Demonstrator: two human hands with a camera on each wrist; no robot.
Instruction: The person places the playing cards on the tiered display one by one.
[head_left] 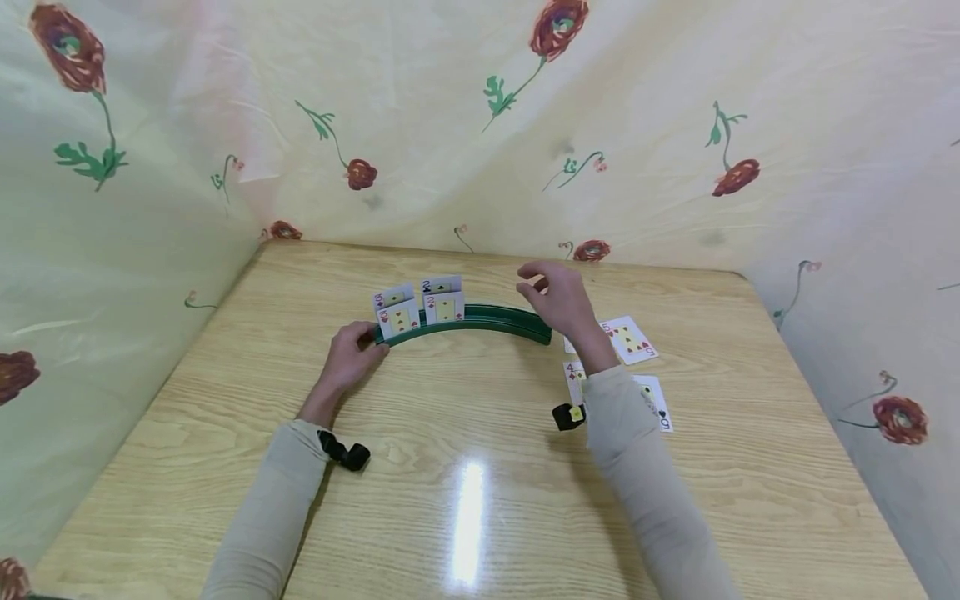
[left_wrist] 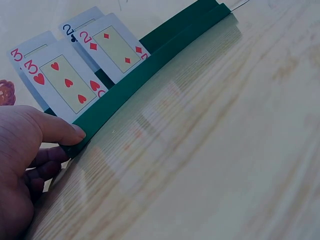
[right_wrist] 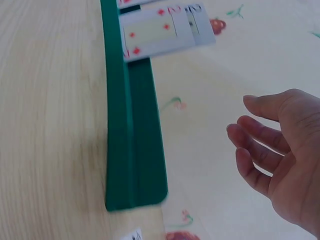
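Clearly, the wooden counter [head_left: 420,400] carries one curved green rack [head_left: 501,318]. At the rack's left end, the left hand [head_left: 351,357] pinches it between thumb and fingers. Near its right end hovers the right hand [head_left: 564,298], its fingers loosely bent and holding nothing. Two threes [head_left: 398,318] and two twos [head_left: 446,309] stand in the rack's left part; loose cards [head_left: 632,340] lie to its right.
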